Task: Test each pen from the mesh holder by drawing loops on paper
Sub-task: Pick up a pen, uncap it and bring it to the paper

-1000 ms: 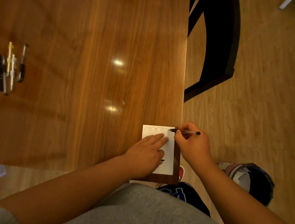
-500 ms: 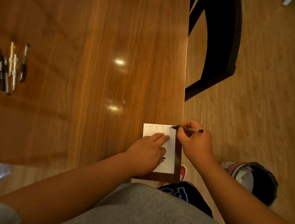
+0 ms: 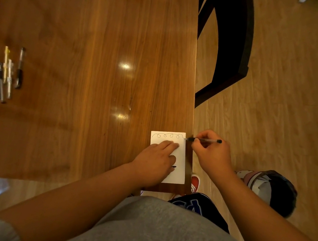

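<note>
Slim black-capped pen (image 3: 203, 140) lies 3-to-9 o'clock, tip at the 1 o'clock corner of the white paper sheet (image 3: 181, 156). I read right hand (image 3: 210, 155) pinching it, left hand (image 3: 153, 161) flat on the sheet.

Single head view, wide-angle, looking steeply down, close over table (image 3: 85, 28) corner.

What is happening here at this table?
A person is testing a pen. The right hand pinches a black pen, whose tip is at the right edge of a white paper, where a row of loops ends. The left hand presses the paper flat near the corner of the wooden table. Several other pens lie far to the left.
</note>
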A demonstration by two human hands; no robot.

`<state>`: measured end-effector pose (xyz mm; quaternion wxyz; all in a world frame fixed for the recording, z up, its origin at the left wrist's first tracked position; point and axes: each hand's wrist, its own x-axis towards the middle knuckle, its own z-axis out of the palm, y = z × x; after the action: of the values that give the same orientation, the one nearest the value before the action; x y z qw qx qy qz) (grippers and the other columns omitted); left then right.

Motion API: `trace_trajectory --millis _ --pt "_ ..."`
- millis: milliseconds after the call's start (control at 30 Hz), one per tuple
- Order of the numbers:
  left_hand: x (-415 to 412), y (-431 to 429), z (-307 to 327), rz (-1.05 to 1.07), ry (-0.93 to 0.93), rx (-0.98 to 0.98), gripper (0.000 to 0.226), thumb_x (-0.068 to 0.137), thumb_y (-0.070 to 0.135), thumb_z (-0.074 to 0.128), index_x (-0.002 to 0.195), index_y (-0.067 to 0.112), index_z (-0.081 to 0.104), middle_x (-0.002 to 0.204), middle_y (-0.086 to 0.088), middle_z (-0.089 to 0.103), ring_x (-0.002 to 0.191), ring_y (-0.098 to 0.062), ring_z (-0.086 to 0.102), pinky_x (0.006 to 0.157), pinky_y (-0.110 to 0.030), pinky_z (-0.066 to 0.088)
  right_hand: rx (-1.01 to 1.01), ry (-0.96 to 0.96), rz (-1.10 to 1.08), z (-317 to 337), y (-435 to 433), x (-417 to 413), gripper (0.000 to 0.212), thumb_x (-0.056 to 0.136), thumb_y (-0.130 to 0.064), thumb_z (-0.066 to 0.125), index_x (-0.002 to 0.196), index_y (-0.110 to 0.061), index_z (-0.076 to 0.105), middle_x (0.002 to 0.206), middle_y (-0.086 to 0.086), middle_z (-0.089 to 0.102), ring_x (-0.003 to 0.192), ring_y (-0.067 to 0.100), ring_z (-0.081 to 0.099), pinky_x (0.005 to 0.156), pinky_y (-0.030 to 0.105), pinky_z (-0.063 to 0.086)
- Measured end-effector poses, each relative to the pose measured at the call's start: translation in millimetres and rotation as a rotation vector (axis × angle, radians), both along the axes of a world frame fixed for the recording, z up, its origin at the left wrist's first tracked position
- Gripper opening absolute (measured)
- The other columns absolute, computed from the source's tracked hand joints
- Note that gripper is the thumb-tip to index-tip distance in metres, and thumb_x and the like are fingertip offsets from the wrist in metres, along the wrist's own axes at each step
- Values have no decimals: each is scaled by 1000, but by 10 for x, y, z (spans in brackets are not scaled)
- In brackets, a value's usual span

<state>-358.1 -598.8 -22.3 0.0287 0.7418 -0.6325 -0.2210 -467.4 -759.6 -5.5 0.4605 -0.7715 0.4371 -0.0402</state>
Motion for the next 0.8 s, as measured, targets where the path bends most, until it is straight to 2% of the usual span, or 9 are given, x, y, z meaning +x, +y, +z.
trace_trajectory --millis 100,167,267,367,433,633,733,800 --pt "-8 -9 32 27 28 15 39 99 40 45 123 14 62 153 -6 35 139 -24 32 106 -39 37 60 -63 -102 65 -22 -24 14 88 -19 64 82 -31 61 76 -6 68 71 10 68 61 30 59" --pt "-2 -18 71 71 84 14 39 99 40 45 124 14 61 152 -4 37 137 -22 34 104 -36 39 97 -96 -157 145 -42 -49 17 90 -17 63 82 -32 60 77 -2 68 72 16 69 63 34 60" --pt "10 -49 169 198 207 -8 33 99 39 47 118 16 61 143 -4 47 126 -19 45 98 -30 43 185 -112 -182 286 -52 -104 18 89 -12 63 82 -28 63 76 0 68 68 14 68 57 27 57" --pt "38 -49 319 339 249 -5 28 97 44 48 112 21 58 110 -1 64 91 -11 55 75 -24 51 347 -106 -154 433 -13 -143 19 89 -5 60 80 -21 65 67 -2 67 57 8 63 52 19 51" --pt "54 -16 418 377 253 0 29 96 47 47 112 24 55 102 1 66 82 -11 56 68 -26 53 427 -124 -132 532 25 -148 20 90 -2 57 78 -17 65 61 -2 65 52 9 60 50 20 50" --pt "138 62 673 413 311 -42 27 96 45 50 112 25 56 114 -1 66 97 -16 60 79 -33 56 482 -175 -79 813 123 -67 21 92 -1 55 77 -13 63 60 0 64 52 13 58 49 23 49" --pt "183 80 731 406 310 -56 28 96 43 50 115 24 57 122 -2 64 106 -18 60 82 -27 54 479 -152 -40 906 170 20 21 93 -1 55 77 -14 64 61 1 64 52 14 58 49 26 49" --pt "225 104 755 388 294 -73 30 96 43 50 119 24 57 125 -1 62 106 -16 60 79 -19 49 495 -158 -32 956 189 78 22 93 -2 55 77 -14 64 61 2 65 52 15 58 49 26 48"
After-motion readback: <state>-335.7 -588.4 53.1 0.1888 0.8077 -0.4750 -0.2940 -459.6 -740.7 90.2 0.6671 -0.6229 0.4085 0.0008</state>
